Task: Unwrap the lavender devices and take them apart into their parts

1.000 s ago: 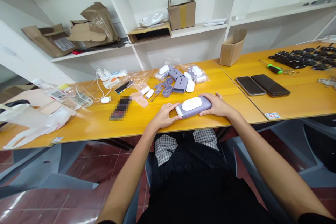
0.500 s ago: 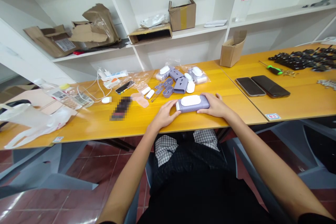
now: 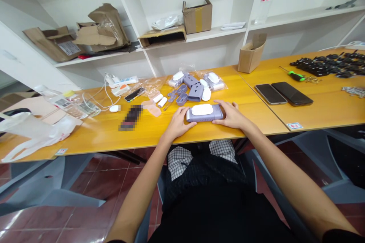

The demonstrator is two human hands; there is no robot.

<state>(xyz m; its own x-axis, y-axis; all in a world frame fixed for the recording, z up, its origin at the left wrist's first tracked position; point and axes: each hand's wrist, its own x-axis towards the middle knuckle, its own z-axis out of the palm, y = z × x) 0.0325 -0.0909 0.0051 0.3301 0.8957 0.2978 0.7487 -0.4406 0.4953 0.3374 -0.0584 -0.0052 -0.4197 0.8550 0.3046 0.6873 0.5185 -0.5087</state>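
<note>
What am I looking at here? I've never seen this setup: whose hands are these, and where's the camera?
No machine here: a camera worn on a person's head looks forward and down, so those are the wearer's own arms. Their left hand and right hand hold a purple case with a white top between them on a yellow table. Beyond it lie more purple pieces and plastic bags; further right, two phones.

Two phones (image 3: 291, 93) on table (image 3: 256, 115), right of plastic parts (image 3: 185, 91).
</note>
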